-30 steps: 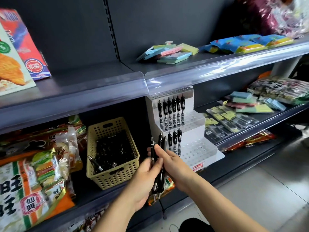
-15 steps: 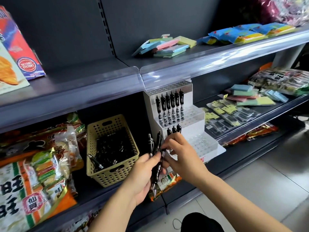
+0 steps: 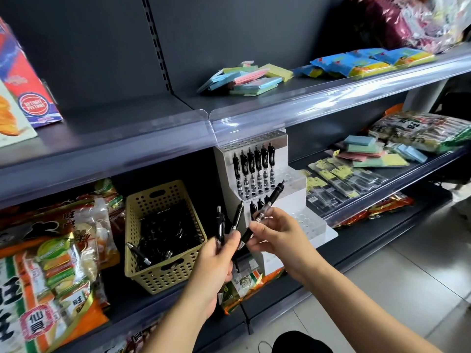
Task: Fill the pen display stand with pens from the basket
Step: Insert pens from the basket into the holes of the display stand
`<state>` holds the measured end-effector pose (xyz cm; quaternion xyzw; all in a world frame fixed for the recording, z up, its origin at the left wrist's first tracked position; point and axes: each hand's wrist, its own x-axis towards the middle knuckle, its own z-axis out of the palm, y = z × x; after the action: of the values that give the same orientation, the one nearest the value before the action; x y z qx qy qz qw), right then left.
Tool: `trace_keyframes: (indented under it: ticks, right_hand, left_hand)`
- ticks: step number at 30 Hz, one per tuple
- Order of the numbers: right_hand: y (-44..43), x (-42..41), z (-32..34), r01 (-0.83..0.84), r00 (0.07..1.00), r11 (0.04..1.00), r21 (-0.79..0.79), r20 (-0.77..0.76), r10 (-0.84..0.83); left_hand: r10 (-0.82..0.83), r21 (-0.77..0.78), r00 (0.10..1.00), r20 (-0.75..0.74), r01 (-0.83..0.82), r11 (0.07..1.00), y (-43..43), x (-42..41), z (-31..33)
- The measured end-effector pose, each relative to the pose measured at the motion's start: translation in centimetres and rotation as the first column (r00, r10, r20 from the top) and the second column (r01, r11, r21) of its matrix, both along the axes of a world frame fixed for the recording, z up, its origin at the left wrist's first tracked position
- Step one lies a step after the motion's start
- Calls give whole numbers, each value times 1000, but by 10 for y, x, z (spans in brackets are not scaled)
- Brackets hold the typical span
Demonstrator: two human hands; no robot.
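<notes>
**Black pens going into a white tiered stand**

The white pen display stand (image 3: 293, 192) is standing on the dark shelf (image 3: 362, 240), with the beige perforated basket (image 3: 163, 275) sitting at its 9 o'clock. Six black click pens (image 3: 252, 169) are standing upright in a row in the holes of the stand's middle tier.

The right hand (image 3: 277, 235) is pinching one black pen (image 3: 270, 200) by its lower barrel. The pen's upper end is slanting toward 1 o'clock in front of the stand. The left hand (image 3: 216, 266) is gripping a bundle of pens (image 3: 221, 225), two ends poking up toward 12 o'clock. The palm is covering the barrels, so their number is staying unclear.

A few lower-tier pens (image 3: 256, 206) are peeking out behind the right hand's fingers, mostly hidden. The basket's loose pens (image 3: 165, 230) are blurring into one dark mass.
</notes>
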<state>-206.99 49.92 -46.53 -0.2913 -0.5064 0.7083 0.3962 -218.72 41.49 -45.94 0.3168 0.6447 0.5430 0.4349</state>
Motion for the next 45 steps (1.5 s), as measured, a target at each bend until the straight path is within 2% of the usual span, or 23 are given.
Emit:
trace_keyframes:
  ticks: [3, 12, 15, 19, 23, 26, 29, 32, 37, 45]
  right_hand:
    - [1, 1, 1, 12, 1000, 1000, 2, 4, -12]
    - [10, 6, 2, 36, 999, 998, -44, -36, -38]
    - [21, 10, 4, 74, 997, 997, -5, -18, -74]
    - [29, 15, 3, 101, 995, 995, 12, 0, -101]
    - [54, 26, 10, 267, 961, 961, 68, 60, -271]
    - [86, 35, 15, 448, 876, 879, 163, 119, -468]
    - [114, 37, 12, 524, 797, 808, 269, 179, -576]
    - [132, 30, 10, 520, 772, 788, 331, 213, -599]
    - [156, 11, 13, 443, 709, 743, 502, 310, -633]
    - [171, -3, 12, 209, 575, 674, 709, 468, -671]
  left_hand:
    - [-61, 19, 998, 1, 61, 998, -1, 3, 3]
    - [3, 83, 1000, 14, -4, 997, 14, 10, 3]
    - [5, 109, 1000, 25, -8, 994, 23, 14, 6]
    - [-1, 77, 999, -34, 3, 997, 32, 14, 6]
    - [23, 58, 991, -134, -15, 998, 40, 8, -2]
    - [62, 78, 988, -143, -51, 996, 41, 1, -6]
    - [77, 78, 991, -106, -69, 995, 45, -5, -11]
    - [69, 95, 997, 40, -73, 993, 51, -8, -16]
    - [54, 92, 992, 117, -64, 994, 56, -11, -17]
    - [53, 90, 994, 97, -62, 994, 64, -16, -16]
